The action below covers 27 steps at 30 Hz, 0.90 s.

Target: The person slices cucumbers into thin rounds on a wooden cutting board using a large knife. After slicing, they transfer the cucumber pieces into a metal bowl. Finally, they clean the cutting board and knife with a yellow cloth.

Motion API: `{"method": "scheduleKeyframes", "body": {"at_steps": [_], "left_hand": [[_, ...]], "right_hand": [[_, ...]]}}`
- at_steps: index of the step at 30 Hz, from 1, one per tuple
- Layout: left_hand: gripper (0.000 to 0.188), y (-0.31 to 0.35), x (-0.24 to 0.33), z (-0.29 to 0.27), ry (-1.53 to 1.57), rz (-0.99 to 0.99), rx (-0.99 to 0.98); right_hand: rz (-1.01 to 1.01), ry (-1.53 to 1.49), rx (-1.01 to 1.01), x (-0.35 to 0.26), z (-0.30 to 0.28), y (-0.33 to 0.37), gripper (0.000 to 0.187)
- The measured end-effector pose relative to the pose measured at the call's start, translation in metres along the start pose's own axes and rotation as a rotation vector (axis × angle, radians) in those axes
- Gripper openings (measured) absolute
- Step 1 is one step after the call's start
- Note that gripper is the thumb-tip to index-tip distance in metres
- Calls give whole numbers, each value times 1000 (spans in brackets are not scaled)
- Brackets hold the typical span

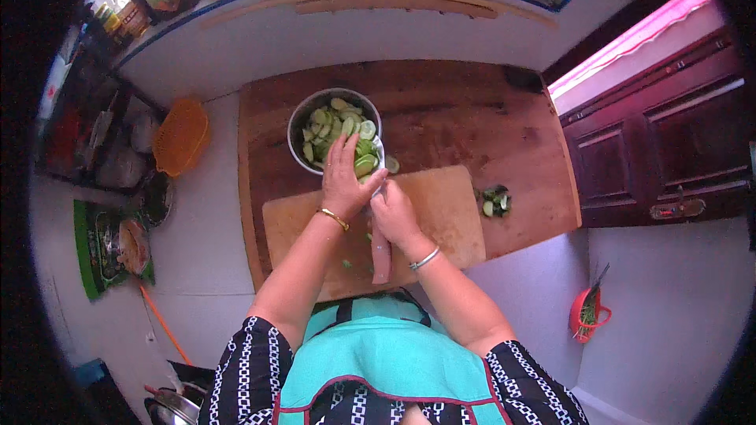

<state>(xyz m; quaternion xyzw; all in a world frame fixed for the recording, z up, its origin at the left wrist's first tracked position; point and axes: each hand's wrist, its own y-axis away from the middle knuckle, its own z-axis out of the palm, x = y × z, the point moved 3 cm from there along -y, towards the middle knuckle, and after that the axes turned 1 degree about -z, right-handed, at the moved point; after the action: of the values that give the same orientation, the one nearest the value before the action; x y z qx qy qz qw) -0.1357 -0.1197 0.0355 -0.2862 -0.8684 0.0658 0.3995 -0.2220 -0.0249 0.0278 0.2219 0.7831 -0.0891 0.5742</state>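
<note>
A metal bowl (294,144) at the back left of the wooden cutting board (441,228) holds many green-rimmed slices that look like cucumber (321,122). My left hand (342,186) reaches over the bowl's near right edge, fingers stretched out flat against more slices (365,164). Those slices rest along a pale knife blade (381,154), partly hidden behind them. With closed fingers my right hand (395,211) grips the knife close to the blade. A long pinkish-brown piece (381,256) extends from under this hand toward me; I cannot tell whether it is the handle.
The board lies on a brown wooden table (441,102). Right of it sits a small pile of dark green scraps (496,201); one slice (392,164) lies beside the bowl. An orange basket (181,136) hangs at left, a red holder (587,315) at lower right. Jars line the back ledge.
</note>
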Motion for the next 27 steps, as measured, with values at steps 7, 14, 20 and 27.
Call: {"method": "scheduleKeyframes", "body": {"at_steps": [7, 14, 20, 27], "left_hand": [[65, -65, -81, 28, 18, -171, -43], [63, -77, -105, 43, -241, -35, -60], [36, -41, -75, 7, 49, -25, -63], [40, 72, -46, -10, 25, -30, -308]], "right_hand": [[267, -93, -161, -1, 24, -49, 17], [323, -101, -86, 24, -35, -16, 16], [265, -201, 23, 32, -66, -9, 19], [255, 95, 15, 93, -109, 32, 25]]}}
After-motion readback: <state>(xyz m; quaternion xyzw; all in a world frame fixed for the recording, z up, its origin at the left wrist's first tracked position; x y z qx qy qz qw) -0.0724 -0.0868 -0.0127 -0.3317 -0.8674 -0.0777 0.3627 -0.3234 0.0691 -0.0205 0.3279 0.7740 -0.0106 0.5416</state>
